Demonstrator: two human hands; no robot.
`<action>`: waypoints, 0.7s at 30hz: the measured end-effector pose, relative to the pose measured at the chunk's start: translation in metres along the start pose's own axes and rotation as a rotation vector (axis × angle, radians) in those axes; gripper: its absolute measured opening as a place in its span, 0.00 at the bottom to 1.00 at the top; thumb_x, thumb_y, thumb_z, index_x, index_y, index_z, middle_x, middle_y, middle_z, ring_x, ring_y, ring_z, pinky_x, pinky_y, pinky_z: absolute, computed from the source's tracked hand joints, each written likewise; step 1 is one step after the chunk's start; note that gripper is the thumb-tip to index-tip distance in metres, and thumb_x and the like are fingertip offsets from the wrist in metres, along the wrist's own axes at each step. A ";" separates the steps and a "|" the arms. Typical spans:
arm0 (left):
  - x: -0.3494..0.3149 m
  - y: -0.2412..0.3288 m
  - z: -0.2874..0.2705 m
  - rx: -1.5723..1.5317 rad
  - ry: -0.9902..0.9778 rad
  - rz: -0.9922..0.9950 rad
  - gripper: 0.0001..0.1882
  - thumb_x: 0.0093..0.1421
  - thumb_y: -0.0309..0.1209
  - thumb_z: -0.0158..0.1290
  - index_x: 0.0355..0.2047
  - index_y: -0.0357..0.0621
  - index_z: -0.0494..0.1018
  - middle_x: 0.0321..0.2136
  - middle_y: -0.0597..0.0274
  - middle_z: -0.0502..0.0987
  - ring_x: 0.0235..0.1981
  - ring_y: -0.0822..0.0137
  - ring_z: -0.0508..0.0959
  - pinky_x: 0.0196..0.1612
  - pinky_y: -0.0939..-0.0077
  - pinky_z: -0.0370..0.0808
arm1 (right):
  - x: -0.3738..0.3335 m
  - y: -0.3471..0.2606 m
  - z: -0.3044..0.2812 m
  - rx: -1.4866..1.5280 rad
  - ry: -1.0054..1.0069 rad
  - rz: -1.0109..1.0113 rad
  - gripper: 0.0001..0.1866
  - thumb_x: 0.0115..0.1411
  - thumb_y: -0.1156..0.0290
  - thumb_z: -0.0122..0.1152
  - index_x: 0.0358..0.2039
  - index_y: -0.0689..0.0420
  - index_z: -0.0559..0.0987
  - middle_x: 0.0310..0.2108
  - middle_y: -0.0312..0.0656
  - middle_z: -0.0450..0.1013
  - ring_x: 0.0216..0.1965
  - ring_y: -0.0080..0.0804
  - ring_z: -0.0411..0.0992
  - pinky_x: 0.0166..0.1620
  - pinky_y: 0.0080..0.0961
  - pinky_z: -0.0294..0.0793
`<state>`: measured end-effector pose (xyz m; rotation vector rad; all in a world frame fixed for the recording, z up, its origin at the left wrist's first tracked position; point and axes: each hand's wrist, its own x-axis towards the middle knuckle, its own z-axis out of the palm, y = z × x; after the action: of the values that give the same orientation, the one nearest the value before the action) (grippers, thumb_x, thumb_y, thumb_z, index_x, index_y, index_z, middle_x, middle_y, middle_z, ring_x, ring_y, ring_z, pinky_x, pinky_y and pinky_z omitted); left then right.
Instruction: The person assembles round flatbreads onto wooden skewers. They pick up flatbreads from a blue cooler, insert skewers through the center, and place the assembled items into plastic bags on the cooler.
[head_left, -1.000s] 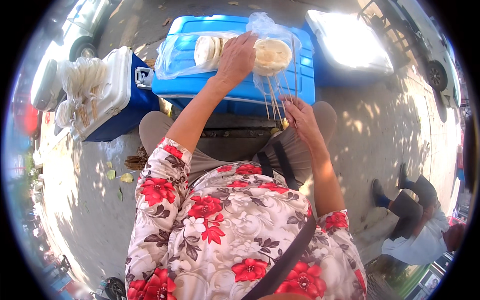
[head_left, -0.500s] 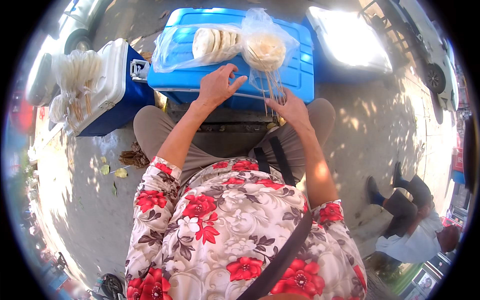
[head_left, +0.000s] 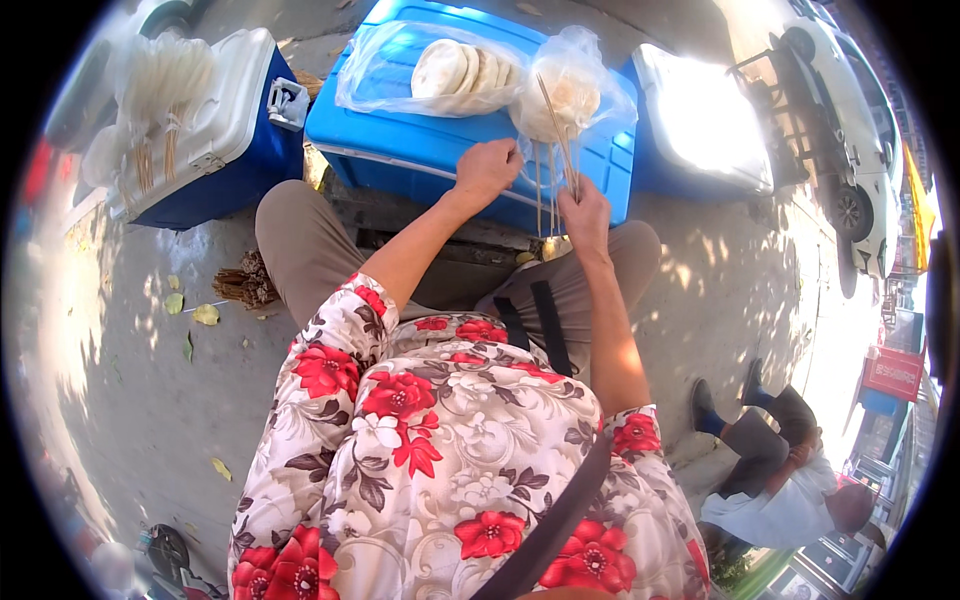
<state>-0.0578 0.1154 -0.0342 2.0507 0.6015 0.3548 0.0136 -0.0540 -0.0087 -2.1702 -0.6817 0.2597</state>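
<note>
On the blue plastic bin lid (head_left: 400, 135) lies a clear plastic bag (head_left: 375, 75) with a row of pale, round, flat food pieces (head_left: 470, 72). Beside it on the right, another clear bag (head_left: 572, 50) covers more pale rounds (head_left: 565, 98), whose thin sticks hang toward me over the bin's near edge. My right hand (head_left: 587, 215) is closed around thin wooden sticks (head_left: 548, 105), some of which point up in front of the bag. My left hand (head_left: 488, 168) is curled closed just left of the hanging sticks; whatever its fingers hold is hidden.
At left, a blue cooler with a white lid (head_left: 225, 130) carries bagged pale pieces on sticks (head_left: 165, 85). Another white-lidded cooler (head_left: 690, 130) stands at right. A brown bundle (head_left: 245, 282) lies on the ground at left. A person (head_left: 775, 480) sits at lower right; a car (head_left: 850, 150) is parked beyond.
My left hand has moved right and its spread fingers have closed. Sticks in my right hand now point upward, and its fingers have wrapped tighter. The whole view has shifted slightly.
</note>
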 end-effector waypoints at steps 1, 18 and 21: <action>0.000 0.000 -0.001 -0.006 -0.002 -0.001 0.12 0.56 0.37 0.46 0.21 0.43 0.71 0.13 0.59 0.74 0.18 0.55 0.76 0.25 0.60 0.70 | 0.002 0.001 0.003 -0.012 0.015 -0.011 0.20 0.51 0.63 0.52 0.42 0.61 0.76 0.22 0.51 0.72 0.25 0.47 0.71 0.32 0.36 0.69; -0.039 -0.020 -0.023 -0.192 -0.160 -0.067 0.10 0.58 0.34 0.51 0.33 0.40 0.72 0.19 0.63 0.76 0.17 0.72 0.76 0.23 0.76 0.70 | -0.103 -0.141 -0.165 1.160 -0.063 -0.443 0.20 0.66 0.57 0.46 0.28 0.60 0.76 0.16 0.34 0.67 0.15 0.15 0.57 0.19 0.12 0.50; -0.047 -0.020 -0.025 -0.176 -0.196 -0.077 0.09 0.59 0.33 0.51 0.36 0.41 0.71 0.19 0.63 0.76 0.18 0.72 0.76 0.25 0.76 0.71 | -0.128 -0.197 -0.195 1.154 -0.333 -0.893 0.19 0.66 0.57 0.47 0.29 0.60 0.76 0.16 0.33 0.67 0.16 0.15 0.57 0.19 0.12 0.50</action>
<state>-0.1152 0.1166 -0.0391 1.8611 0.5085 0.1529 -0.0895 -0.1523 0.2611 -0.6320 -1.2155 0.3947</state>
